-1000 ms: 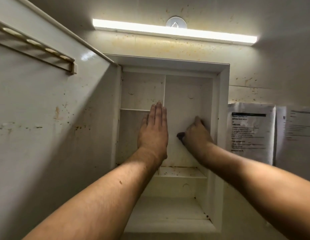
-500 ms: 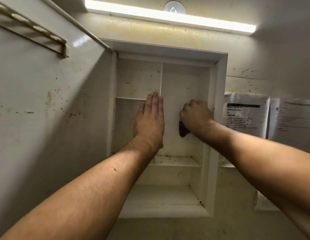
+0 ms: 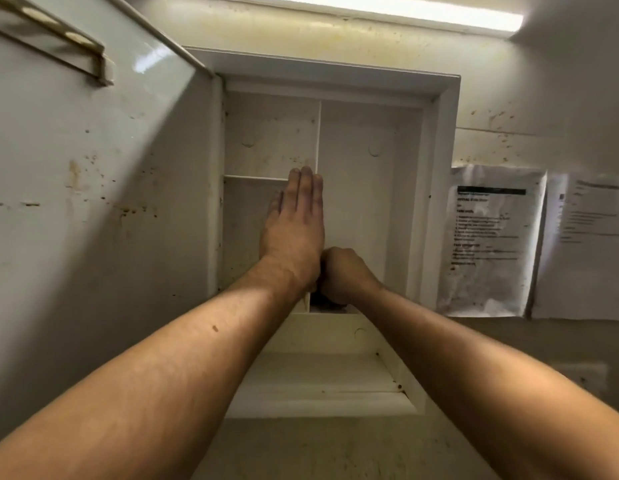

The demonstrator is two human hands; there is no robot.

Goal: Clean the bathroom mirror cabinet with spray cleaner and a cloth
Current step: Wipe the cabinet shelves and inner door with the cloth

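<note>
The white recessed cabinet (image 3: pixel 443 140) stands open, its inside split by a thin vertical divider (image 3: pixel 318 133) and small shelves. My left hand (image 3: pixel 296 226) lies flat, fingers together, against the divider's front edge in the middle of the cabinet. My right hand (image 3: pixel 346 275) is curled into a fist just right of my left wrist, low in the right compartment, gripping a dark cloth (image 3: pixel 323 301) of which only a small bit shows below the fist. No spray bottle is in sight.
The cabinet door (image 3: pixel 93 202) swings out to the left, spotted with rust, with a small rail (image 3: pixel 58 39) near its top. A strip light (image 3: pixel 387 8) runs above. Two paper sheets (image 3: pixel 491 240) hang on the wall to the right.
My right hand with the cloth has gone from the upper right of the compartment down and left, to beside my left wrist. My left hand has stayed flat on the divider.
</note>
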